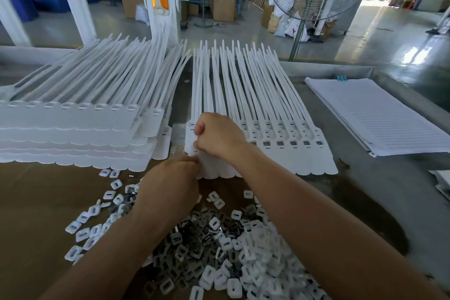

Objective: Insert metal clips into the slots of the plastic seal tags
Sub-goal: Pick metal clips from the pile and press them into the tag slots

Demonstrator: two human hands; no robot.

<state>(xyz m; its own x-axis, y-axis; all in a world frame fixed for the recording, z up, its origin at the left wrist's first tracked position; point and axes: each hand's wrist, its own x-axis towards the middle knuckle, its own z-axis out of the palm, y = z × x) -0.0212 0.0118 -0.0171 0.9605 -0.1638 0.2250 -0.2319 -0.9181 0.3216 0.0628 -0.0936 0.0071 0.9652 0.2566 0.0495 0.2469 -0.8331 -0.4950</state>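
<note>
Strip nearly filled, judging by its slots; a full stack waits.
On the grey table [365, 190], the strip of white plastic seal tags [280, 129] shows dark-filled slots on the right. The right hand [219, 134] pinches the leftmost head. The left hand [170, 182] touches the lower edge, its grip hidden. Small grey metal clips [185, 243] are heaped near; stacked white tag sheets [73, 134] lie left.

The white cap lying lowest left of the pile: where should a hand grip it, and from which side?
Pinch the cap across its two opposite outer edges, coming from above. It seems to lie flat on the cardboard, slot up, with bare board on its left, leaving room to close on it.
</note>
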